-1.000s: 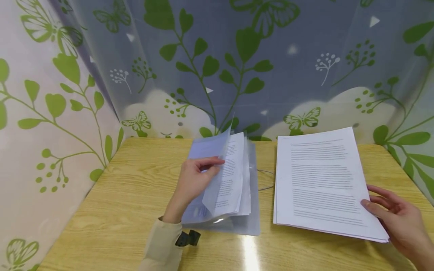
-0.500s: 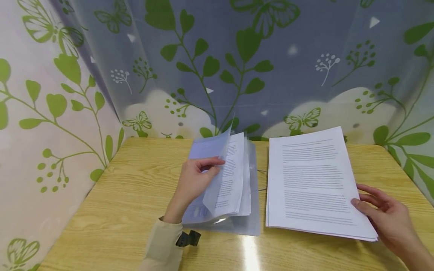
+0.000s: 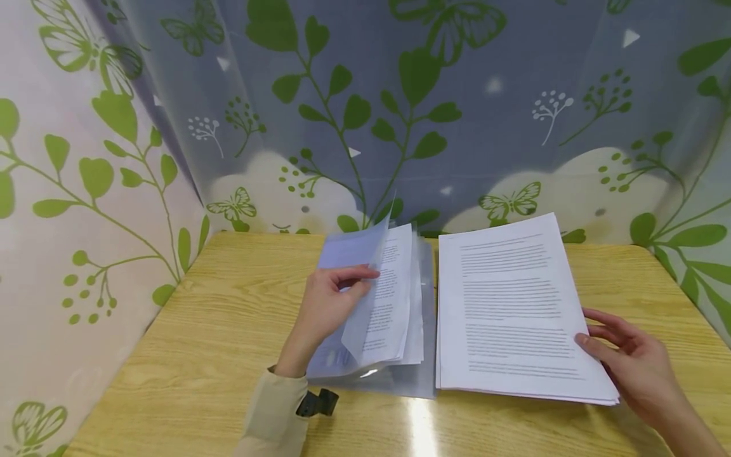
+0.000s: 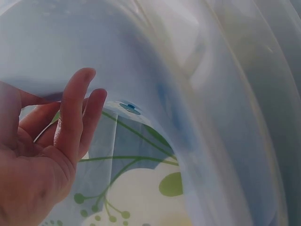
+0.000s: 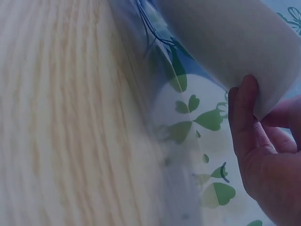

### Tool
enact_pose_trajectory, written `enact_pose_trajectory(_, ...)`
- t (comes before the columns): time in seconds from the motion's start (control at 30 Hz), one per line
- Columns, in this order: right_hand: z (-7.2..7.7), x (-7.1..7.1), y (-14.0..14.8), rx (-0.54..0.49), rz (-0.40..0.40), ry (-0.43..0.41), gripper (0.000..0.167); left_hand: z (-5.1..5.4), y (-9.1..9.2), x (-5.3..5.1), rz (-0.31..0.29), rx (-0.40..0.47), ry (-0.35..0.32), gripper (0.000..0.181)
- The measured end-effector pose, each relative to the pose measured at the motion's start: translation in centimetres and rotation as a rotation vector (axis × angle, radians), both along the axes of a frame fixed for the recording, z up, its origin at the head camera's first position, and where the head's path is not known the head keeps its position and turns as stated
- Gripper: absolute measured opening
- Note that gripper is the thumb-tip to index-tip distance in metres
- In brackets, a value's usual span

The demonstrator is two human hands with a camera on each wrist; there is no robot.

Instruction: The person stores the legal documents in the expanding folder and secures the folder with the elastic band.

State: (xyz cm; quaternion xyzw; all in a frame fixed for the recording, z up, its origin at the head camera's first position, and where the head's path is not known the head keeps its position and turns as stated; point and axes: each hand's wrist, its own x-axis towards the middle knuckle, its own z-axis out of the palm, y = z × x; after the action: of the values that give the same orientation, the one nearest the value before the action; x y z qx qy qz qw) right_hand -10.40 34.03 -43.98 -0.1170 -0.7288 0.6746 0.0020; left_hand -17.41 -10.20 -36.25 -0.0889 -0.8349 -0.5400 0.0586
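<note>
A translucent bluish plastic folder [image 3: 419, 381] lies on the table, with printed sheets [image 3: 394, 292] inside it. My left hand [image 3: 331, 308] pinches the raised edge of the folder's clear plastic cover and holds it up off the sheets. In the left wrist view, the left hand [image 4: 51, 141] is beside the curved plastic layers. Just right of the folder, my right hand [image 3: 634, 362] grips the right edge of a stack of printed paper [image 3: 508, 317] between thumb and fingers. The right wrist view shows the paper's pale underside [image 5: 235, 42] above the right hand's fingertips.
A light wood table [image 3: 217, 317] supports everything. Behind it hangs a curtain [image 3: 502, 114] with green leaves and butterflies, and a similar pale curtain [image 3: 74, 209] flanks the left side. A dark bow [image 3: 316, 402] sits at the left sleeve cuff.
My right hand has moved the paper stack leftward, right up to the folder, covering the thin grey loop that showed between them. The left hand has stayed on the cover.
</note>
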Motion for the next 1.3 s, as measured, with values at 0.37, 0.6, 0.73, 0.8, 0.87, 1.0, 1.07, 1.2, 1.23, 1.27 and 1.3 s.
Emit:
enact_pose_trajectory(0.37,0.3,-0.1,-1.3,-0.025,0.02,-0.019,0.039,-0.1,0.1,-0.1,-0.009,-0.007,0.014,0.02)
enact_pose_trajectory(0.6,0.1,-0.3,-1.3,0.037,0.02,-0.064,0.039,-0.1,0.1,-0.1,-0.006,-0.01,0.027,0.02)
enact_pose_trajectory(0.73,0.1,-0.3,-1.3,0.037,0.021,-0.073,0.039,-0.1,0.1,-0.1,-0.005,-0.007,0.017,0.02)
enact_pose_trajectory(0.8,0.1,-0.4,-1.3,0.029,0.024,-0.069,0.038,-0.1,0.1,-0.1,-0.005,-0.007,0.015,0.02)
enact_pose_trajectory(0.87,0.1,-0.4,-1.4,0.016,0.028,-0.057,0.038,-0.1,0.1,-0.1,-0.006,-0.005,0.014,0.02)
enact_pose_trajectory(1.0,0.0,-0.5,-1.7,0.019,0.038,-0.041,0.038,-0.1,0.1,-0.1,-0.004,-0.001,0.01,0.02)
enact_pose_trajectory(1.07,0.0,-0.6,-1.8,0.034,0.042,-0.035,0.038,-0.1,0.1,-0.1,-0.002,-0.003,0.01,0.02)
enact_pose_trajectory(1.2,0.1,-0.7,-2.0,0.037,0.05,-0.03,0.039,0.0,0.0,-0.1,-0.005,0.005,0.007,0.02)
enact_pose_trajectory(1.23,0.1,-0.8,-2.1,0.033,0.051,-0.028,0.039,0.0,0.0,-0.1,-0.007,0.009,0.009,0.02)
enact_pose_trajectory(1.27,0.2,-0.8,-2.1,0.028,0.054,-0.027,0.039,0.1,-0.1,-0.2,-0.009,0.013,0.015,0.02)
enact_pose_trajectory(1.3,0.2,-0.9,-2.2,0.013,0.056,-0.024,0.039,0.2,-0.2,-0.1,-0.01,0.019,0.018,0.02)
